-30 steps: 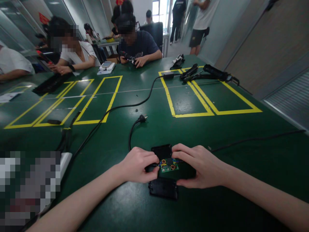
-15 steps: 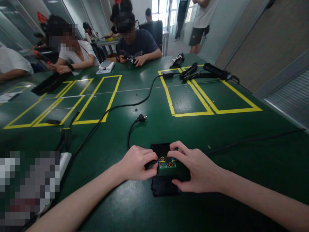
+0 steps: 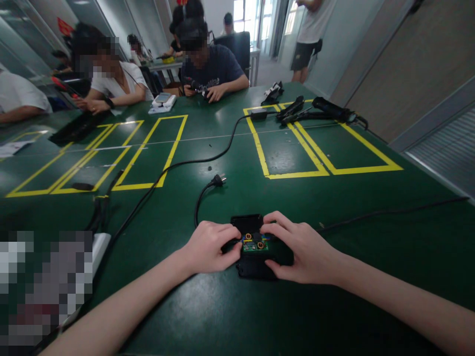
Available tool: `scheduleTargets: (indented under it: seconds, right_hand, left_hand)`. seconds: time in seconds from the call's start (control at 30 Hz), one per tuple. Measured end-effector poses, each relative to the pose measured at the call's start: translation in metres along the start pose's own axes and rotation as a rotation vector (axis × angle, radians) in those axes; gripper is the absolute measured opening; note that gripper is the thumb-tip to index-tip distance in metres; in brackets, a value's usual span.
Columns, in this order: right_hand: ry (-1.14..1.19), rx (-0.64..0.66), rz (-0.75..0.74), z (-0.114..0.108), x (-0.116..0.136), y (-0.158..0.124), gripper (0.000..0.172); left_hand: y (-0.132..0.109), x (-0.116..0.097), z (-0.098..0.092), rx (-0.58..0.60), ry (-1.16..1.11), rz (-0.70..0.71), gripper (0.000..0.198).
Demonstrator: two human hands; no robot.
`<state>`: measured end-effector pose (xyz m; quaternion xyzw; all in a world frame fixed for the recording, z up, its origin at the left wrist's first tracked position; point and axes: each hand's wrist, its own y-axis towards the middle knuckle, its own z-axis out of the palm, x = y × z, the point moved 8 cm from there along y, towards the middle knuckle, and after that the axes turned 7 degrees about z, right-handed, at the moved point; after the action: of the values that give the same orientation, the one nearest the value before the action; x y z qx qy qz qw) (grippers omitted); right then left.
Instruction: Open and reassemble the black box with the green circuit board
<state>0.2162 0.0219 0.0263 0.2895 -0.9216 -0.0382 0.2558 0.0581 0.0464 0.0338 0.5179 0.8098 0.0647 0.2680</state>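
Note:
A small green circuit board (image 3: pixel 255 244) with copper-wound ring coils lies between two black plastic case halves. My left hand (image 3: pixel 215 247) is closed in a pinch at the board's left end, where a dark cable meets it. My right hand (image 3: pixel 308 252) is curved around the right side: its fingers reach the board's upper right corner, and its thumb presses on the near case half (image 3: pixel 257 270). Just beyond the board lies the far case half (image 3: pixel 246 223), partly covered by the right fingers. Past my left hand, a black power plug (image 3: pixel 218 180) rests on its bent cord.
The green table (image 3: pixel 178 306) carries yellow tape outlines (image 3: pixel 297 175). A long black cable (image 3: pixel 193 161) crosses it to an adapter (image 3: pixel 259 114) near dark straps and gear (image 3: pixel 326 110). At left is a pixelated white-edged object (image 3: pixel 100 247). A co-worker (image 3: pixel 215 69) sits opposite, holding something.
The near case half has slid away from me, up against the board, with my right thumb on it. The board and far half have shifted slightly away too.

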Motion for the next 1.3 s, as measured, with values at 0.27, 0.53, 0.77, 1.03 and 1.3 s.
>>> scheduleTargets:
  seconds: [0.27, 0.53, 0.77, 1.03, 1.3]
  right_hand:
    - [0.002, 0.013, -0.05, -0.0007, 0.0005, 0.0, 0.029]
    - [0.036, -0.01, -0.078, -0.004, 0.0014, 0.0001, 0.024]
    - [0.016, -0.016, -0.1, -0.0048, 0.0032, 0.0001, 0.02]
    - [-0.014, -0.009, -0.129, -0.0051, 0.0053, -0.0008, 0.021]
    - [-0.046, -0.013, -0.164, -0.0079, 0.0087, 0.0008, 0.023]
  left_hand:
    - [0.0006, 0.0007, 0.0011, 0.018, -0.001, -0.01, 0.015]
    - [0.0008, 0.0, 0.0005, 0.009, -0.012, -0.009, 0.014]
    - [0.0001, 0.0001, 0.0007, -0.01, -0.009, -0.002, 0.012]
    - [-0.001, 0.0012, 0.0018, 0.002, -0.006, -0.011, 0.013]
    - [0.0, 0.0, 0.0006, 0.0, -0.006, -0.002, 0.014]
